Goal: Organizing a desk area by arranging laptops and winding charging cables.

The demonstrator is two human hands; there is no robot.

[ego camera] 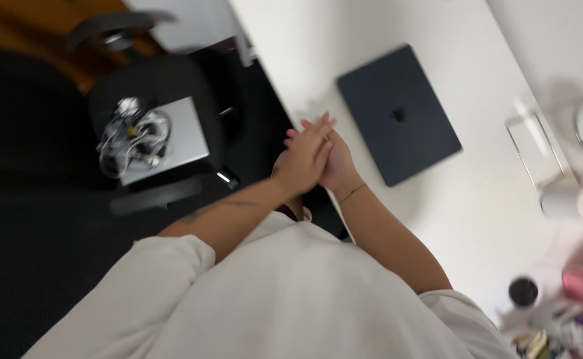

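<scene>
Together, flat left hand (302, 161) covers right hand (336, 166) beside matte slab laptop (397, 113).

Bright, even light falls on the white surface (464, 199), which is nearly washed out beyond the joined hands; the floor to their left is dim. Soft shadows lie beneath the hands and beside the dark laptop (397, 113). Motion blur smears the whole frame, strongest at the right edge, where the small objects lose their outlines.
</scene>
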